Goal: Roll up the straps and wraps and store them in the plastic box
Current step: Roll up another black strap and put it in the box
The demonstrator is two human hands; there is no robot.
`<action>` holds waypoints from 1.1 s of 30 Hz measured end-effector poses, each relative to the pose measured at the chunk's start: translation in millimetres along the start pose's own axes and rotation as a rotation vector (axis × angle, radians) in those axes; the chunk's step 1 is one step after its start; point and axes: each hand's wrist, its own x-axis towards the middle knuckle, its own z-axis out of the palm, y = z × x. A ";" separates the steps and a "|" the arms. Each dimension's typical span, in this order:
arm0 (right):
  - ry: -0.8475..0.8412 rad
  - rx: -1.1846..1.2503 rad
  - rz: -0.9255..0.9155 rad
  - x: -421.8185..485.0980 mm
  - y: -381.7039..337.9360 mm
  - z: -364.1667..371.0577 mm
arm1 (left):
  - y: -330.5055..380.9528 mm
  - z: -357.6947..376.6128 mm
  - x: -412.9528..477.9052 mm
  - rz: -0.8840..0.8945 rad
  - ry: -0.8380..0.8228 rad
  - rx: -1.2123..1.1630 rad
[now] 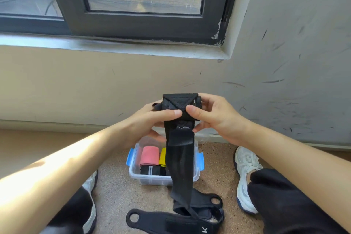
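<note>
Down on the speckled brown floor (pixel 117 192) sits the clear plastic box with blue side clips (pixel 133 172), our landmark here, just in front of the beige wall under the dark-framed window (pixel 133 23). Inside it, three rolls: one pink elastic roll (pixel 150 156), one yellow roll (pixel 162 158) beside it, one black roll with a grey stripe (pixel 150 170) nearer the person. Two white sneakers flank the box, one on each side. Nearer than the box, two black wraps with thumb holes (pixel 161 222) lie overlapping on the floor. Above the box, the long black fabric strap (pixel 180 138) is held up, its tail hanging across the box's right half and hiding part of the contents. The left hand (pixel 150 119) and right hand (pixel 216 118) both pinch the strap's partly rolled top, thumbs meeting on its front.
</note>
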 end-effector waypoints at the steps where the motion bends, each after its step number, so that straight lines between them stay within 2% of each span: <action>1: 0.021 -0.015 -0.016 0.0 0.4 0.1 | 0.6 0.4 -0.9 -0.009 -0.017 -0.006; 6: 0.084 -0.074 -0.103 0.2 1.9 1.7 | 3.0 2.2 0.7 -0.018 0.046 -0.047; 9: 0.066 -0.117 -0.122 -0.3 1.4 3.2 | -0.3 1.1 3.0 -0.010 0.080 -0.066; 12: 0.015 -0.069 -0.017 -1.1 -1.8 1.2 | -2.1 -1.4 3.5 0.031 0.109 -0.098; 17: -0.122 0.033 0.209 -1.4 -7.5 -2.1 | -3.9 1.5 3.5 0.192 0.177 0.016; 21: -0.122 0.060 0.196 0.1 -6.0 -3.1 | -6.8 3.6 3.1 0.269 0.187 0.034; 25: -0.073 0.103 0.126 0.5 -6.0 -7.5 | -4.4 5.0 1.5 0.141 0.133 0.019; 29: -0.028 0.086 0.065 -0.3 -7.7 -12.5 | -7.2 5.0 0.2 -0.003 -0.022 -0.100; 33: -0.016 0.007 -0.001 -2.2 -3.9 -13.6 | -4.3 7.9 1.5 -0.040 -0.002 -0.193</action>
